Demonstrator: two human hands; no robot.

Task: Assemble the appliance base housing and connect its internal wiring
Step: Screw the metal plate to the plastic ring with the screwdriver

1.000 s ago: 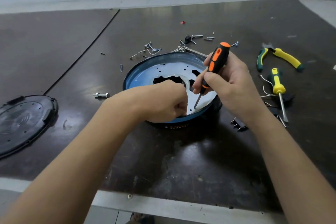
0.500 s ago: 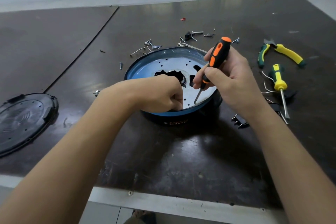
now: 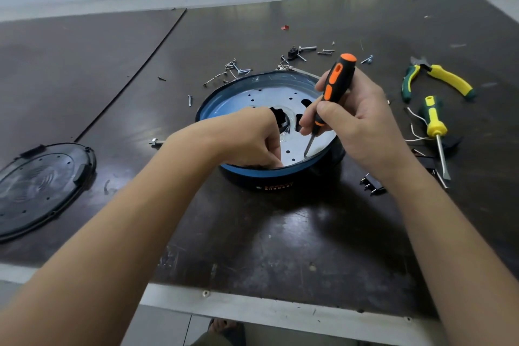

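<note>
Aiming screwdriver point(image 3: 335, 84) gripped in our right hand point(image 3: 362, 123): shaft slants down-left, tip at metal plate point(image 3: 269, 98), just right of our left hand point(image 3: 247, 137), fingers curled, contents hidden.

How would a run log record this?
right hand: grips orange-black screwdriver, tip at silver perforated plate | left hand: curled over plate inside round blue housing

You have one line of print in view — small orange characters on the dark front wall of the base housing point(image 3: 273, 186), just below your left hand point(image 3: 247, 137) — too blurred to read.
</note>
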